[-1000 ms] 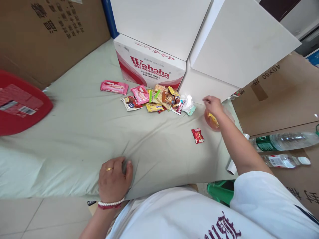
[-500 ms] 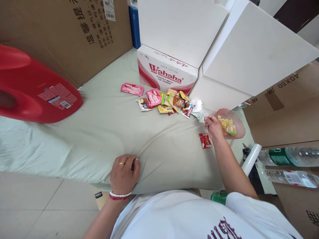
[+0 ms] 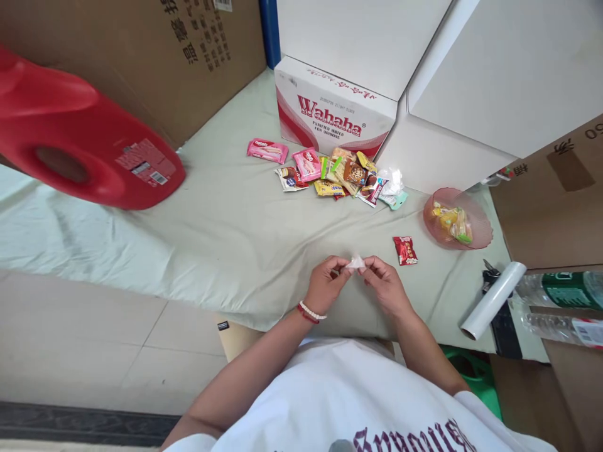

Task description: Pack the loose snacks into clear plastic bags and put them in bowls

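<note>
My left hand point(image 3: 327, 284) and my right hand point(image 3: 384, 284) meet over the pale green sheet point(image 3: 226, 220) and pinch a small white wrapped sweet point(image 3: 355, 263) between their fingertips. A red snack packet point(image 3: 405, 250) lies just right of my right hand. Farther right stands a pink see-through bowl point(image 3: 475, 235) with a few yellow and green sweets in it. A pile of several snack packets point(image 3: 336, 177) lies in front of the Wahaha box point(image 3: 330, 116).
A big red plastic jug point(image 3: 80, 147) lies on its side at the left. White boxes point(image 3: 494, 75) and brown cartons point(image 3: 141, 50) line the back. A white roll point(image 3: 492, 300) and water bottles point(image 3: 560, 289) lie at the right.
My right hand came back from the bowl with a small white sweet. My left hand lifted off the sheet's edge and joined it. The view shifted left.
</note>
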Demonstrator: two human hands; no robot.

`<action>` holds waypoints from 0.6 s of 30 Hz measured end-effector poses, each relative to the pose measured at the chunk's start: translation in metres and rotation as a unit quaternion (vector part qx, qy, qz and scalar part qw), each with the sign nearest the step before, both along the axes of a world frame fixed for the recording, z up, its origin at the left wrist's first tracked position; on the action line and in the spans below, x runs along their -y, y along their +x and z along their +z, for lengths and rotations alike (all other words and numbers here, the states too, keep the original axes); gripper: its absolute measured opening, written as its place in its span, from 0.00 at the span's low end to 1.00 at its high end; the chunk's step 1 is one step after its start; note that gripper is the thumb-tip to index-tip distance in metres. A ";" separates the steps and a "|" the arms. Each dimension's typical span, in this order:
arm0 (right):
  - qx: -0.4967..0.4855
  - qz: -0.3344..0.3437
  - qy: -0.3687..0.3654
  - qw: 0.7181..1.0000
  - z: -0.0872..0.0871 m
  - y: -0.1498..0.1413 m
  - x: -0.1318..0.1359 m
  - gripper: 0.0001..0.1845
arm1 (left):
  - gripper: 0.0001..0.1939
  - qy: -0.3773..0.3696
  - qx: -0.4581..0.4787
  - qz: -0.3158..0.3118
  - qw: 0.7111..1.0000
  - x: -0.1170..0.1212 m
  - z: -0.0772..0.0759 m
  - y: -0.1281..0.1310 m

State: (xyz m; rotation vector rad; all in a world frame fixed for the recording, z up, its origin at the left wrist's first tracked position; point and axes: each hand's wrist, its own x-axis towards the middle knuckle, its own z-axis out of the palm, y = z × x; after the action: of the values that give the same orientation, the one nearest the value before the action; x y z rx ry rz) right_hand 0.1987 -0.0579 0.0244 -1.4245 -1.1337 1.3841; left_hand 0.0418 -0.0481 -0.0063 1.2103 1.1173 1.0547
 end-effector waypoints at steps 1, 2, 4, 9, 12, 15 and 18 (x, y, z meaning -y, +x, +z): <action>0.016 0.011 0.003 1.000 0.000 0.002 -0.001 0.15 | 0.12 -0.015 0.011 0.004 1.000 0.000 -0.003 -0.003; 0.027 0.022 0.002 0.999 0.000 0.004 -0.002 0.15 | 0.13 -0.030 0.020 0.005 0.999 0.000 -0.005 -0.007; 0.030 0.038 -0.010 0.999 -0.003 0.005 -0.003 0.14 | 0.14 -0.052 0.032 0.013 0.998 0.002 -0.010 -0.014; 0.006 0.043 -0.027 0.999 -0.015 -0.006 -0.002 0.13 | 0.14 -0.075 0.019 0.047 0.996 0.008 -0.014 -0.025; -0.003 0.031 0.007 0.999 -0.016 -0.010 -0.001 0.15 | 0.12 -0.032 -0.021 0.062 0.997 0.011 -0.011 -0.026; 0.044 0.063 0.060 0.995 -0.013 -0.010 0.001 0.15 | 0.08 0.001 -0.039 0.063 0.997 0.013 -0.010 -0.022; 0.069 0.067 0.063 0.993 -0.013 -0.009 0.003 0.15 | 0.09 -0.041 -0.001 0.051 0.998 0.013 -0.007 -0.019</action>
State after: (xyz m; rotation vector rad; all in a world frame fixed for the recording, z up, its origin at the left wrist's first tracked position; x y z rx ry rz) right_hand 0.1897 -0.0609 0.0115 -1.3920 -1.4041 1.2962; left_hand 0.0224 -0.0615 -0.0134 1.0996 1.2237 1.0735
